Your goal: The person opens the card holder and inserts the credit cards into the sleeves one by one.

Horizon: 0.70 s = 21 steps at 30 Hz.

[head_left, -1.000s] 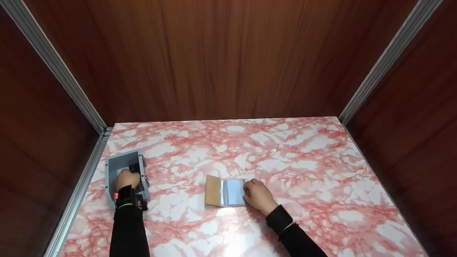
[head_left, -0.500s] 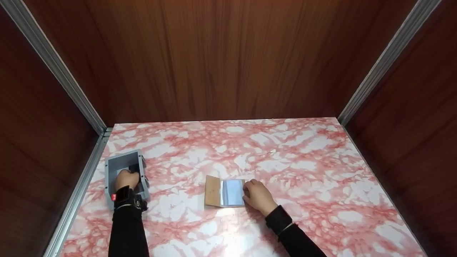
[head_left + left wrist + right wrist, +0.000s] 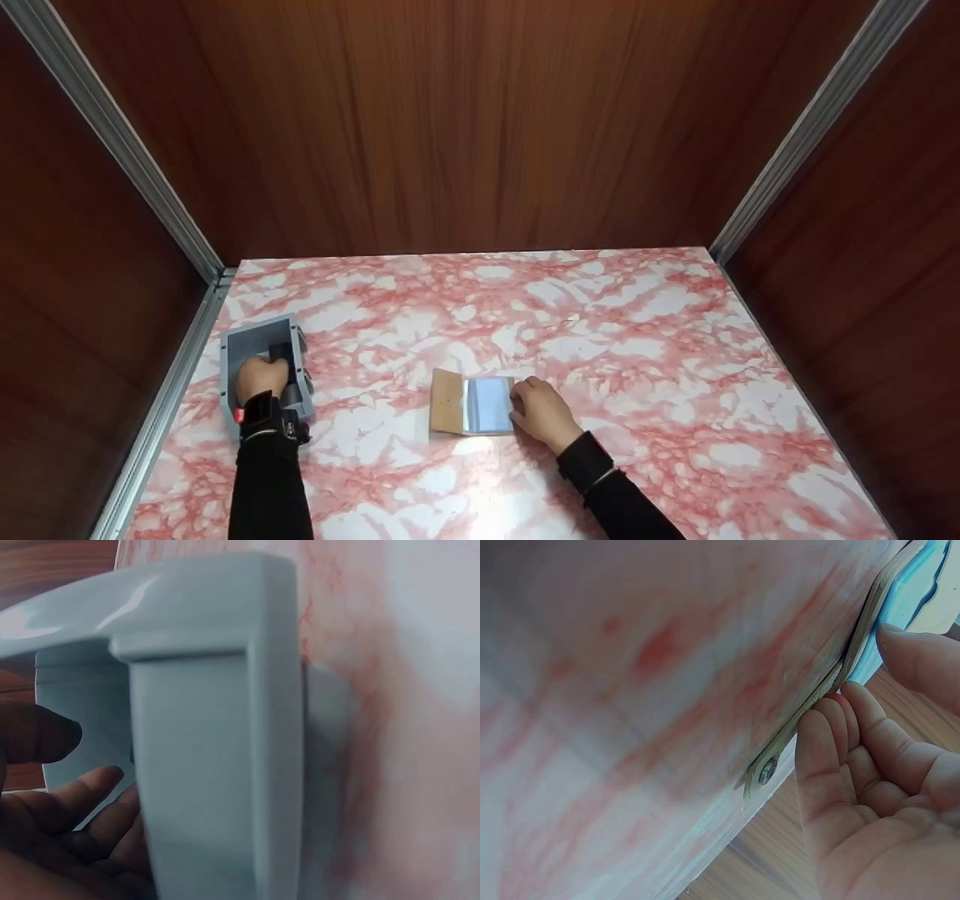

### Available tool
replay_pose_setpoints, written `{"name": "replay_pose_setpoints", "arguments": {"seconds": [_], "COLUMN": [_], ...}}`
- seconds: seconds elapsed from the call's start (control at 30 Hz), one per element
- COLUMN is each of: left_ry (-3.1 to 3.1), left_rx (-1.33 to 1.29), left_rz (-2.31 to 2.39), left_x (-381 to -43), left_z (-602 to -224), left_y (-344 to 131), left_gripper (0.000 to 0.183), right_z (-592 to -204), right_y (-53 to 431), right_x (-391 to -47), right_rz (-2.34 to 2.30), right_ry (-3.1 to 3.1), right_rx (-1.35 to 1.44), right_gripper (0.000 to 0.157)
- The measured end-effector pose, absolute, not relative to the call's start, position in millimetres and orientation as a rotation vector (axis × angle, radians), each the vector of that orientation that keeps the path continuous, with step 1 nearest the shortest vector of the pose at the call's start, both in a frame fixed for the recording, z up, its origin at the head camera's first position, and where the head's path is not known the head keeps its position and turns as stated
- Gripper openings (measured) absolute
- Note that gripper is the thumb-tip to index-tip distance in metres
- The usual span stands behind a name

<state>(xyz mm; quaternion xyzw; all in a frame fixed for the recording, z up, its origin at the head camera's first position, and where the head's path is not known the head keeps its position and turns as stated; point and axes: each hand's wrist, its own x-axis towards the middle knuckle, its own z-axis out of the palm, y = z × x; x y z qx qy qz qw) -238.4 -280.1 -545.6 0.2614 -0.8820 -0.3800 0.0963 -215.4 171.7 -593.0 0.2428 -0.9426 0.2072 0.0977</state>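
**While left hand is down in the bin, right hand has the folder by its right edge**

Far left: metal rail [image 3: 165, 409] along the side of the marbled red-and-white bench [image 3: 630, 322].

Grey bin [image 3: 255, 337] sits on the bench near that rail, mouth up. Left forearm runs almost straight forward from the bottom, black sleeve [image 3: 270, 487], hand dropped inside, back of it up. Left hand [image 3: 259, 377]: per left wrist view, thumb and index well apart, nothing seen between them; other fingertips go behind the bin wall, so can't tell what they touch. Dark item [image 3: 280, 351] in the bin just beside the thumb side, partly covered by the hand. Left wrist strap [image 3: 261, 409] carries a red tab [image 3: 239, 415]; any print on it is too small to read.

Mid-bench: folder [image 3: 447, 403] lies unfolded, brown flap to the left, light-blue panel [image 3: 489, 405] to the right. Right wrist view shows a round metal fastener [image 3: 767, 771] on its brown edge.

Right hand [image 3: 546, 412] comes in diagonally from lower right, black strap [image 3: 586, 460] at the wrist. Fingers curled at the edge, thumb over the blue side: light pinch, small gap between tips.
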Motion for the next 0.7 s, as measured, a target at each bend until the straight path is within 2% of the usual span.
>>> {"name": "replay_pose_setpoints", "arguments": {"seconds": [0.1, 0.27, 0.7], "left_ry": [-2.583, -2.588, -2.651], "left_rx": [0.785, 0.77, 0.731], "left_rz": [-1.104, -1.122, -1.121], "left_x": [-239.1, -241.5, -242.1], "left_z": [-545.5, -545.3, -545.7], "left_y": [-279.8, -280.6, -282.2], "left_gripper": [0.024, 0.043, 0.037], "right_z": [-593.4, -593.7, -594.8], "right_y": [171.5, 170.8, 171.5], "right_x": [-215.7, -216.4, -216.6], "right_rz": [0.607, 0.599, 0.599], "right_ry": [-2.782, -2.783, -2.8], "right_rx": [0.72, 0.714, 0.711], "right_gripper": [0.022, 0.021, 0.022]}}
